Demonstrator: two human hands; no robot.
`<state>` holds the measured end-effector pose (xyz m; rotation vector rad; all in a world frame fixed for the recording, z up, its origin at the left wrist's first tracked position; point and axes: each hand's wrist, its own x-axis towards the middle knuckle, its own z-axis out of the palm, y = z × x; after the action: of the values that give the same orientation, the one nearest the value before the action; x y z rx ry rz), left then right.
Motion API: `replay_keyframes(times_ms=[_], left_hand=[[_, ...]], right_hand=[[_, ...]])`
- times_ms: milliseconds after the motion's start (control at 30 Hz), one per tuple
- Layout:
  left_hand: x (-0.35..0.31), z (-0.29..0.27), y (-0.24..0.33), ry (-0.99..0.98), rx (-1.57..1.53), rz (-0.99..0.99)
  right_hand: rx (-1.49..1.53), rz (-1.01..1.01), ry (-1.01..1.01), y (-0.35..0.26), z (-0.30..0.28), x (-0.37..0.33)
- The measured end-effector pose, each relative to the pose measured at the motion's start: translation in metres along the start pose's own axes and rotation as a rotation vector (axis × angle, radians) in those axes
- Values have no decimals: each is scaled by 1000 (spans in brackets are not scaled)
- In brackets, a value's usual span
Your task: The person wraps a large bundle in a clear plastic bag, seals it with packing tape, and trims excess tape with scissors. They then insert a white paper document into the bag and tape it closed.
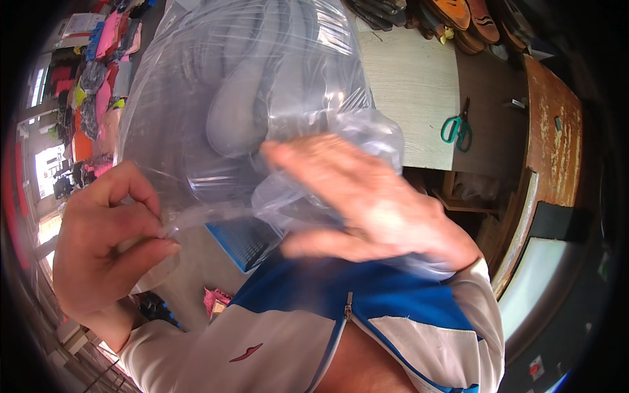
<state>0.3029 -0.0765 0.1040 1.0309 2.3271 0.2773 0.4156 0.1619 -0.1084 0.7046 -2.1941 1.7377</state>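
Observation:
A large clear plastic bag (157, 111) lies in front of me, with several grey, rounded, sole-like pieces (236, 118) stacked side by side inside it. My left hand (108, 239) is closed in a pinch between thumb and forefinger on the bag's near left edge, pulling the film into a taut strand. Over the bunched near right part of the bag is my right hand (373, 209), smeared by motion, its fingers stretched out and the thumb apart. Whether its palm touches the film I cannot tell.
Teal-handled scissors (457, 133) lie on the table (409, 92) to the right. Several brown and dark soles (452, 13) are piled at the far right. A worn wooden board (553, 124) stands at the right edge. Colourful stacked pieces (105, 72) line the left side.

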Motion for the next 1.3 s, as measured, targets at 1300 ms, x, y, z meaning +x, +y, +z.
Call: replay_keyframes(times_ms=[1300], left_hand=[[-17, -10, -21, -1, -102, -111]], right_hand=[[101, 330, 217, 71, -75, -90]])
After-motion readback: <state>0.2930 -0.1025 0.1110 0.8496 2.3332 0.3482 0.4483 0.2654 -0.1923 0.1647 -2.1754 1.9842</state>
